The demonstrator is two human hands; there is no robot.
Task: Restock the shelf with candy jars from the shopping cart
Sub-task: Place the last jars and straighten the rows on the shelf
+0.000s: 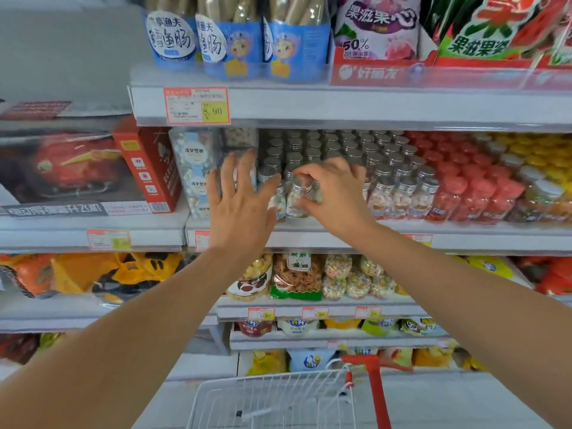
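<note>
We are pinching a candy jar [301, 187] with our right hand [335, 193], left hand [241, 205] spread flat, risking toppling crowded neighbouring jars [402, 196].

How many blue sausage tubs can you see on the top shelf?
3, side by side: the left tub, the middle tub, and the right tub next to the red display box. More may stand hidden behind them.

Candy jars [399, 193] stand in rows on the middle shelf [464, 239]; shopping cart [272, 400] below, before the shelves; boxes [148, 168] left of the jars.
</note>
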